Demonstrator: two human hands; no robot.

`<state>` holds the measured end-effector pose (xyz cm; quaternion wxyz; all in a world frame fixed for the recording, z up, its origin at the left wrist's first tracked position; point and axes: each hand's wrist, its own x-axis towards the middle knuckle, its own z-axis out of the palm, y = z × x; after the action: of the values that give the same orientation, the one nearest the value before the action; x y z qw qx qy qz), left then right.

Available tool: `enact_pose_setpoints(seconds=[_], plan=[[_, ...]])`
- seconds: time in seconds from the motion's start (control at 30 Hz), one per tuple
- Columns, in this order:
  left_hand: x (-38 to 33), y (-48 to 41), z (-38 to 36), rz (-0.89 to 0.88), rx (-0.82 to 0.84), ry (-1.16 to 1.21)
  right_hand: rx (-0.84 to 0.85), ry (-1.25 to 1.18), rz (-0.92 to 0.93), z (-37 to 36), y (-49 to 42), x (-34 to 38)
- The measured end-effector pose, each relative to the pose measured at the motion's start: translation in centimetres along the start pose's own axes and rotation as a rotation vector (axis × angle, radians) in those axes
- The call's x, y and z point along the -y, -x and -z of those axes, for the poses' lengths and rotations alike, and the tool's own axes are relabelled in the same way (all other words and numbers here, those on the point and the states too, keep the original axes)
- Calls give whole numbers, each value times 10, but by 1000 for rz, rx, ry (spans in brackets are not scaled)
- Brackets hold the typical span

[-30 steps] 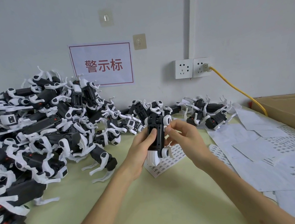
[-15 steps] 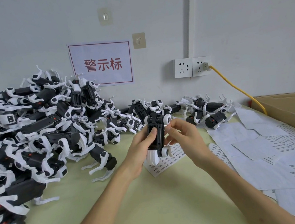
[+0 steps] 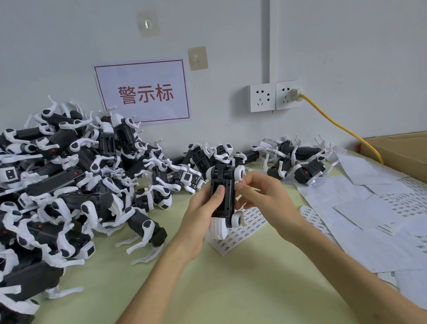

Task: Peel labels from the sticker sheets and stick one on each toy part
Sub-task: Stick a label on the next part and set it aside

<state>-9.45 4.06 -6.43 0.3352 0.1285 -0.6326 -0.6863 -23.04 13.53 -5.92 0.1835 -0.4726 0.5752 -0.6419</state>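
Pale green tabletop (image 3: 219, 303), bare in the foreground. Both forearms reach in to one toy part (image 3: 223, 194), a black body with white wheel-like joints, held upright just above a sticker sheet (image 3: 241, 230). Left hand (image 3: 201, 214) clamped round the toy part's left side, thumb pressed flat on its black face. Right hand (image 3: 264, 198) closed on the right edge, fingertips pinched near the upper white joint; whether a label sits under them, cannot tell. Toy part looks light, rigid moulded plastic; thin white legs likely snap-prone, so hold the black body, not the limbs. Labels probably flimsy and tacky; lift by a corner. Right of the toy part: more loose sheets (image 3: 392, 210), print too small to read, and a cardboard box (image 3: 408, 155). Left of it: big pile of toy parts (image 3: 55, 196). Behind, on the wall: a sign (image 3: 144, 93) reading "警示标", double socket (image 3: 275, 96), yellow cable (image 3: 338, 125).
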Motion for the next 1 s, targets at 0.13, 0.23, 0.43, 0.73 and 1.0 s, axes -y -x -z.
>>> enact_pose_setpoints(seconds=[0.13, 0.23, 0.43, 0.73, 1.0], plan=[[1, -1, 0, 0, -7, -13, 4, -11, -2, 1, 0, 0], [0, 0, 0, 1, -5, -22, 6, -21, -10, 1, 0, 0], [-4, 2, -1, 21, 11, 31, 4, -48, -65, 3, -1, -1], [-6, 4, -4, 124, 151, 181, 143, -183, -41, -3, 2, 0], [-8, 3, 1, 271, 271, 350, 250, -205, 18, -2, 3, -1]])
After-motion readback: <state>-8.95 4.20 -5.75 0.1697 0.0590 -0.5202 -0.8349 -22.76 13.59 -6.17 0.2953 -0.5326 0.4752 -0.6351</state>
